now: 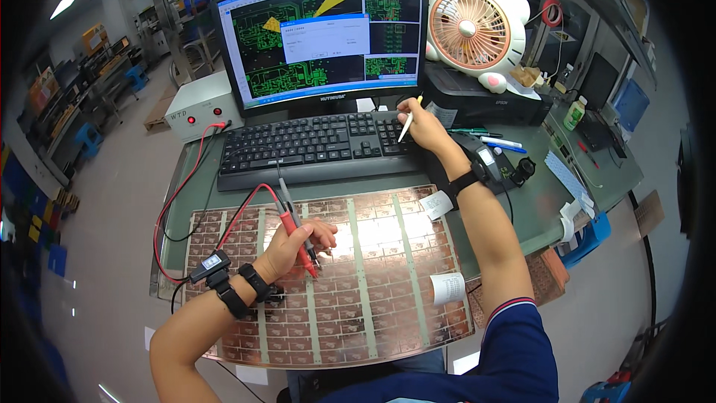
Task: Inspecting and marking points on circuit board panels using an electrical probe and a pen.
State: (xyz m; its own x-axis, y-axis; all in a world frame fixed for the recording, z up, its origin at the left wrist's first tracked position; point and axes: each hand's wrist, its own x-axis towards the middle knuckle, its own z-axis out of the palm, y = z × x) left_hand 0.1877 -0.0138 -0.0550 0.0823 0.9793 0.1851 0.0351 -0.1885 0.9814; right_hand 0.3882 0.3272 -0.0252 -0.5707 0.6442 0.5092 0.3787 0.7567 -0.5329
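A large copper-coloured circuit board panel (pixel 384 283) lies in front of me, divided by pale vertical strips. My left hand (pixel 289 248) is closed over its upper middle around a red test probe (pixel 288 221) and a grey-and-black probe (pixel 286 195), both tips pointing down at the panel. My right hand (pixel 425 128) grips a slim white pen (pixel 406 128) with a yellowish end, above the number keys of the black keyboard (pixel 298 142). Whether a finger presses a key cannot be seen. Straps with small devices sit on both wrists.
Behind the keyboard stands a monitor (pixel 328 45) showing green circuit layouts and a dialog box. A white box (pixel 201 108) at left feeds the red lead. A cat-shaped fan (pixel 477 30) rests on a black printer (pixel 485 101). Pens (pixel 501 143) and a paper label (pixel 447 288) are at right.
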